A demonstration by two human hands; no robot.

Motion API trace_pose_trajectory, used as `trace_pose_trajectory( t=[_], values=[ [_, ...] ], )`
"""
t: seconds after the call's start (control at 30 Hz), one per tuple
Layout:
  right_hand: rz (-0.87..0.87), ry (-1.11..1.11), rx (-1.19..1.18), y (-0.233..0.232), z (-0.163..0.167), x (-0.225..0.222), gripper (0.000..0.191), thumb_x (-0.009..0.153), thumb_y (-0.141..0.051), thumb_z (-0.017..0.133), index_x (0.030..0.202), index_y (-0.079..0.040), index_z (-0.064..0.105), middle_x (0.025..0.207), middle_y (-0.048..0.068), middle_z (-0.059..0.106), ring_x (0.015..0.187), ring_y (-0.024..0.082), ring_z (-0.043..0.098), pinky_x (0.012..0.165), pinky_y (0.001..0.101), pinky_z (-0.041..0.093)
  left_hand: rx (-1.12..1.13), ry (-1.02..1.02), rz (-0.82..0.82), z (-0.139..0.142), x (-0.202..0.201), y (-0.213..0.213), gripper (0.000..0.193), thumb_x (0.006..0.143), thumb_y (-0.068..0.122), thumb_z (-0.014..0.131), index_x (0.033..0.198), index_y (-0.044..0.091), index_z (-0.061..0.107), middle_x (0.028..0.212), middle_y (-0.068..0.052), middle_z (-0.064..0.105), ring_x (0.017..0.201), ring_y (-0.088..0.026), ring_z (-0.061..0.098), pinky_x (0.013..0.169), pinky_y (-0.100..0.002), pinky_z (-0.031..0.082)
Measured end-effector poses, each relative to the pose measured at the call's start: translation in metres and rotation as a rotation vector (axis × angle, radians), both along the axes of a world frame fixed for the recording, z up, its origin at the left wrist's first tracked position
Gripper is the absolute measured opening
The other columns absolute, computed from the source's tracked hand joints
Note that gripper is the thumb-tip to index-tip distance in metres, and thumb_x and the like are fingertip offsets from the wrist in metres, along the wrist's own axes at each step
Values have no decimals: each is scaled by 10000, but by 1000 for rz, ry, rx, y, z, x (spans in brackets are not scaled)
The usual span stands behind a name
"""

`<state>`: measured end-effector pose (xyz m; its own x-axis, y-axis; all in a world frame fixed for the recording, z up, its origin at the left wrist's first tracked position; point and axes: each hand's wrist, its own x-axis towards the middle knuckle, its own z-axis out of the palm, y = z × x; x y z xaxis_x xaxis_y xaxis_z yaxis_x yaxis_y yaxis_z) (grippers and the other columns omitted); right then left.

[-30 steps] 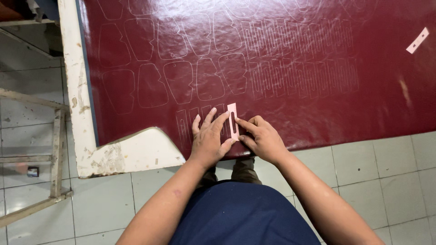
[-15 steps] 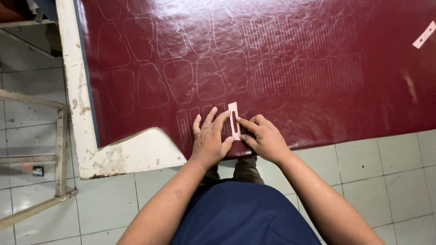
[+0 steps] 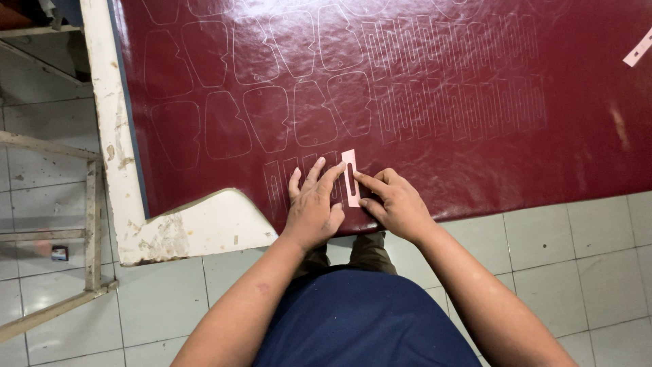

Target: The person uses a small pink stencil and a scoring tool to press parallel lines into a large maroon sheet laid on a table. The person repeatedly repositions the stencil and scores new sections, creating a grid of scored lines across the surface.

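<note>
Dark red glossy leather sheet [image 3: 421, 102] over one white worktable [image 3: 109, 136], two hands, left hand [image 3: 314, 204] flat, fingers spread, right hand [image 3: 395, 204] pressing one pink slotted template strip [image 3: 351, 178] at the near edge, second pink strip [image 3: 638, 49] far right.

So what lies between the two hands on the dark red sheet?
In the head view, a small pale slotted template lies on the dark red sheet between the left hand and right hand, both touching it.
</note>
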<state>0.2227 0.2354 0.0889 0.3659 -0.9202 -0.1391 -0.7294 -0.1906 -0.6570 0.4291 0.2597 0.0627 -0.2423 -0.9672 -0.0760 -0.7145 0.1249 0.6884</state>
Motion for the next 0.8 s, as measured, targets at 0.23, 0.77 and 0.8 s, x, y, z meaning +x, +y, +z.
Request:
trace_pose_trajectory(
  t=[0.23,0.77,0.8],
  values=[
    [-6,1,6,1,-5,0,532,841,-218,764,1363,-239,667,978,53,621,884,248,637,792,388,535,-144,-51,-6,-3,-5,4,474,848,307,744,1295,168,669,1511,6,538,1511,-301,332,1223,-619,88],
    [-72,-191,-38,-41,29,9,244,1008,-249,615,1119,-48,694,987,139,700,906,311,688,789,398,544,-288,-265,9,11,-18,14,457,854,275,695,1293,152,671,1174,-95,523,1203,-310,446,1108,-548,264],
    [-50,-226,-6,-44,31,13,253,996,-249,615,1118,-35,672,1017,149,712,922,321,698,785,404,547,-296,-274,7,12,-18,14,456,855,278,692,1293,151,670,1148,-92,523,1181,-306,452,1087,-537,278]
  ],
)
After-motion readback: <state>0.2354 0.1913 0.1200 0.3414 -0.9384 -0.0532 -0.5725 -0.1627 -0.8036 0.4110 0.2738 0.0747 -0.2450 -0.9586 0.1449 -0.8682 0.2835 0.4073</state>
